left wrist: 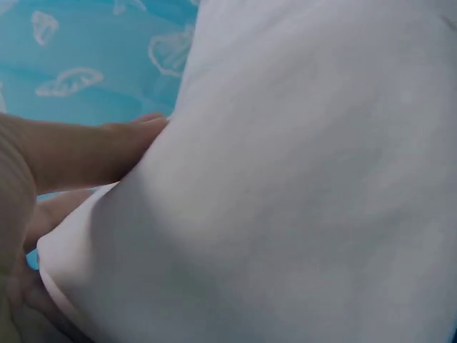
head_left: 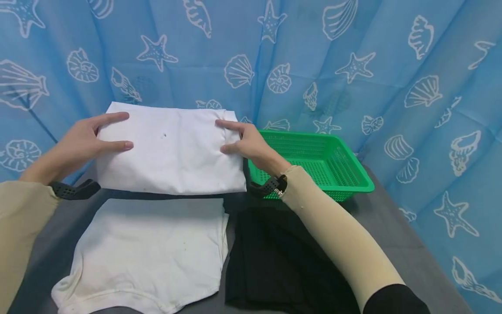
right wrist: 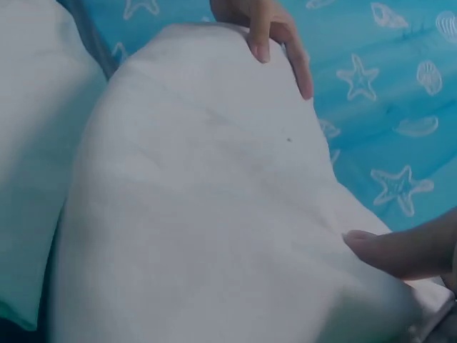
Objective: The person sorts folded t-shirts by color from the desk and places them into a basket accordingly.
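Both hands grip a folded white garment [head_left: 172, 152], held up over the back of the table. At its left edge is my left hand [head_left: 88, 137], with the thumb and a finger on the near face and the other fingers hidden behind. My right hand [head_left: 252, 143] pinches the right edge in the same way. A small dark spot marks the cloth, seen also in the right wrist view. Below lies a second white garment [head_left: 153, 248], folded, its curved neckline toward me. To its right rests a folded black garment [head_left: 282, 266], partly covered by my right forearm.
A green plastic basket [head_left: 353, 174] stands at the back right, partly behind my right hand and forearm. The table has a dark grey cover [head_left: 396, 222]. Behind it hangs a blue curtain [head_left: 298, 39] with white shells and starfish.
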`<state>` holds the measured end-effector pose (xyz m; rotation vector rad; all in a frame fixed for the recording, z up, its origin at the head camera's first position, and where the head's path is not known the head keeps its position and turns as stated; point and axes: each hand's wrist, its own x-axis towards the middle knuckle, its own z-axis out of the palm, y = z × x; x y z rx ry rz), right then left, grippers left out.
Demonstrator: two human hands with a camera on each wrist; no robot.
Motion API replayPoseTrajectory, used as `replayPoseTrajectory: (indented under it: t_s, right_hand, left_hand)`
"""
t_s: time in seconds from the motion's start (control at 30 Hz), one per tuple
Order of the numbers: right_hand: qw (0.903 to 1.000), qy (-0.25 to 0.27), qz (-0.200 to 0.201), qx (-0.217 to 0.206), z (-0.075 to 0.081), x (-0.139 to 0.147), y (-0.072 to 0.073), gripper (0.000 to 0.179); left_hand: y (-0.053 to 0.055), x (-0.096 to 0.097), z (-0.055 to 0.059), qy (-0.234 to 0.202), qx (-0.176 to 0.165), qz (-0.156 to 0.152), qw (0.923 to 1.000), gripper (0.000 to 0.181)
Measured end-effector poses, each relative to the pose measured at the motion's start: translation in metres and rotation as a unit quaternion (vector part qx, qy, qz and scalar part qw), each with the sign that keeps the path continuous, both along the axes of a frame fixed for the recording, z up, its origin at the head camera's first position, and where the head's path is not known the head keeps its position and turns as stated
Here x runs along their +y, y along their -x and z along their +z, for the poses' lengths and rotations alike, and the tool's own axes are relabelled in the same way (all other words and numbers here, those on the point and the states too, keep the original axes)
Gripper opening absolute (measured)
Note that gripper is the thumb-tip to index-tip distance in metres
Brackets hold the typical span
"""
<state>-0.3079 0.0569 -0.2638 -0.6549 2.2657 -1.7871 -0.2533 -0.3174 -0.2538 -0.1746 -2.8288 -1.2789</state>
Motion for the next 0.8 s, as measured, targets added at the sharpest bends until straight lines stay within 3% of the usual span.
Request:
replayPoseTrajectory:
  t_s: [0.17, 0.33, 0.47, 0.57, 0.63, 0.73, 0.8]
  right_hand:
    - [0.9975, 0.029, -0.049, -0.043, -0.004, -0.009, 0.027, 0.062]
    - [0.9909, 0.063, -0.056, -0.105, -0.013, -0.017, 0.043, 0.061]
    - [0.9789, 0.094, -0.059, -0.171, -0.024, -0.019, 0.054, 0.061]
    - [0.9733, 0.101, -0.063, -0.196, -0.032, -0.02, 0.059, 0.061]
    - [0.9788, 0.074, -0.069, -0.178, -0.034, -0.021, 0.061, 0.059]
    - [0.9929, -0.033, -0.079, -0.082, -0.035, -0.022, 0.062, 0.055]
    - [0.9893, -0.11, -0.095, -0.013, -0.034, -0.022, 0.058, 0.053]
  left_hand:
    - [0.032, 0.001, 0.002, -0.01, 0.002, 0.014, 0.9998, 0.092]
    - [0.058, -0.001, 0.002, -0.002, -0.017, -0.003, 0.9999, 0.092]
    - [0.071, -0.002, -0.006, 0.006, -0.038, -0.019, 0.9991, 0.095]
    - [0.077, -0.005, -0.013, 0.002, -0.049, -0.024, 0.9985, 0.096]
    - [0.079, -0.009, -0.017, 0.004, -0.053, -0.024, 0.9983, 0.095]
    - [0.081, -0.015, -0.02, 0.022, -0.056, -0.014, 0.9981, 0.088]
    - [0.079, -0.017, -0.023, 0.046, -0.049, 0.005, 0.9977, 0.079]
